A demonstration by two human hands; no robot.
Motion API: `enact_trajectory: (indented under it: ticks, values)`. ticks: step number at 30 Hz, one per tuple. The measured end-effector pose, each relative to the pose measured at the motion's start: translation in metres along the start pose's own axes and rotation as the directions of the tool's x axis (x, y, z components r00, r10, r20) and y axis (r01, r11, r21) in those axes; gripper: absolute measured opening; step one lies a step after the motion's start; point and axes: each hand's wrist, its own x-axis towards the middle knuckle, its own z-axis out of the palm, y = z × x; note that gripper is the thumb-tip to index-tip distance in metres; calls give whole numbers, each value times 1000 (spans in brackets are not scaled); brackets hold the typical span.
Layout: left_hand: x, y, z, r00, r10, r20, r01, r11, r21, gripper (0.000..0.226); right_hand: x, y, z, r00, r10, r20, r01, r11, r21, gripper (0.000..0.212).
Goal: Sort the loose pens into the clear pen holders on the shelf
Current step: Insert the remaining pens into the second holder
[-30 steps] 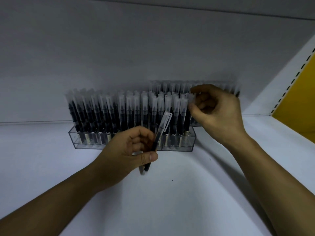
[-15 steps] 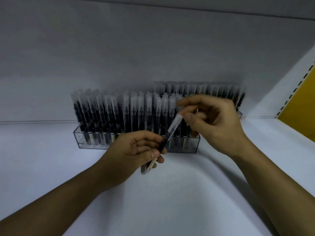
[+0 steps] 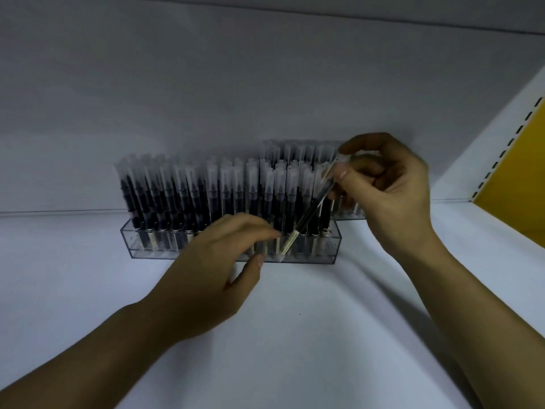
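Observation:
A long clear pen holder (image 3: 147, 249) stands on the white shelf, packed with black pens with frosted caps. A second clear holder (image 3: 349, 215) stands behind it to the right, mostly hidden. My right hand (image 3: 392, 196) pinches the capped top of one black pen (image 3: 309, 215). The pen slants down to the left, its pale lower tip at the front holder's right half. My left hand (image 3: 212, 267) hovers just in front of the holder with forefinger and thumb apart near that tip. A pale pen end (image 3: 234, 273) pokes out under its palm.
The white shelf board (image 3: 295, 335) stretches toward me. A grey back wall rises behind the holders. At the right is a white slotted upright (image 3: 486, 149) with a yellow panel (image 3: 516, 178) beyond it.
The black pen passed from my left hand to my right, which lifted its capped end up and right. My left forefinger and thumb let go and spread near the pen's lower tip.

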Motion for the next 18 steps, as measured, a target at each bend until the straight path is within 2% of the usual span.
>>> enact_trajectory:
  ticks: [4,8,18]
  values:
    - [-5,-1,7,992,12,122,-31,988,154,47,5,-1,-9,989,-94,-113,78,987,-140,16]
    - [-6,0,9,990,7,143,-38,976,214,51,6,1,-15,964,-202,-173,138,935,-326,14]
    - [-6,3,10,991,13,136,-56,946,319,57,6,2,-16,936,-302,-179,196,873,-447,15]
